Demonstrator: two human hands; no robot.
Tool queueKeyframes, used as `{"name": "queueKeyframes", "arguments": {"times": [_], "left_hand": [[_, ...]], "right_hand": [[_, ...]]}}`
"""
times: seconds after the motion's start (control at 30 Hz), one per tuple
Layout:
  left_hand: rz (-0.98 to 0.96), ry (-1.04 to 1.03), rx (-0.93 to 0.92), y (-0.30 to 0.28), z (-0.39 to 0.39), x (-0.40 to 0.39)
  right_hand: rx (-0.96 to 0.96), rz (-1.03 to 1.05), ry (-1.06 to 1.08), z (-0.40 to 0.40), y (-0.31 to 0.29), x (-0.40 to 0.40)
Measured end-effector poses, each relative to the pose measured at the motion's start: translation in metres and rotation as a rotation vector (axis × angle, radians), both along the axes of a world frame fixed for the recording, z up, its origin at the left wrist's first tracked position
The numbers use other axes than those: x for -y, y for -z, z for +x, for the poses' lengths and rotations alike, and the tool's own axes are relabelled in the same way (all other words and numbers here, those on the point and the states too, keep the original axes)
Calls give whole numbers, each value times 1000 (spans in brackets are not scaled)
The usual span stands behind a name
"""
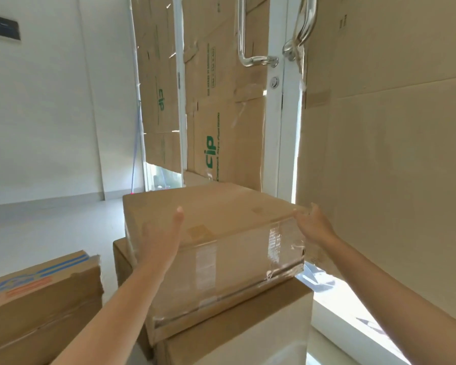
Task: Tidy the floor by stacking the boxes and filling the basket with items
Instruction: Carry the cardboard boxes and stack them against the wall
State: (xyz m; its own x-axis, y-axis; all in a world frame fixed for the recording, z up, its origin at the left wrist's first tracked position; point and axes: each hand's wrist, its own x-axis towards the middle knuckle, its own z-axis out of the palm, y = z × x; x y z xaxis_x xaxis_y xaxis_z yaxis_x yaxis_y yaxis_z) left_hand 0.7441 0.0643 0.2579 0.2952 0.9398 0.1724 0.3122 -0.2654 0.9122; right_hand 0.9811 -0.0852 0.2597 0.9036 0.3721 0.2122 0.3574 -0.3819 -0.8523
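A taped brown cardboard box (221, 248) sits on top of a larger brown box (242, 325) in the middle of the view, turned a little askew on it. My left hand (161, 238) lies flat against the top box's left near corner, fingers stretched upward. My right hand (313, 225) touches its right top edge with fingers spread. Neither hand wraps around the box. No basket is in sight.
A third box with blue and orange print (42, 301) stands at the lower left. Behind the stack are glass doors (274, 127) with steel handles, covered by flattened cardboard. A cardboard sheet (392, 180) fills the right side. Pale floor (50, 227) stretches to the left.
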Motion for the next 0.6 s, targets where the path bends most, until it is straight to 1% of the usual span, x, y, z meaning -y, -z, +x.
{"name": "queueKeyframes", "arguments": {"times": [0.03, 0.1, 0.13, 0.2, 0.27, 0.37, 0.43, 0.47, 0.53, 0.6], "left_hand": [[-25, -103, -55, 0, 9, -5], [18, -218, -198, 8, 16, -21], [64, -236, -262, 14, 17, -30], [131, -228, -286, 23, 13, -45], [158, -219, -259, 26, 11, -57], [103, -208, -225, 22, 6, -66], [32, -183, -214, 20, 6, -69], [-43, -188, -181, 20, 2, -72], [-219, -138, -42, 22, -1, -74], [-372, -86, 131, 26, -6, -73]], "right_hand": [[-18, 0, 17, 19, -2, -1], [-37, 32, 21, 52, -7, -5], [-40, 45, 17, 67, -8, -8], [-81, 62, -9, 91, -7, -14], [-133, 81, -71, 104, -2, -21], [-251, 104, -140, 110, 25, -35], [-329, 187, -137, 108, 39, -38], [-362, 234, -152, 107, 46, -43], [-425, 304, -145, 109, 50, -40], [-506, 282, -182, 106, 51, -37]]}}
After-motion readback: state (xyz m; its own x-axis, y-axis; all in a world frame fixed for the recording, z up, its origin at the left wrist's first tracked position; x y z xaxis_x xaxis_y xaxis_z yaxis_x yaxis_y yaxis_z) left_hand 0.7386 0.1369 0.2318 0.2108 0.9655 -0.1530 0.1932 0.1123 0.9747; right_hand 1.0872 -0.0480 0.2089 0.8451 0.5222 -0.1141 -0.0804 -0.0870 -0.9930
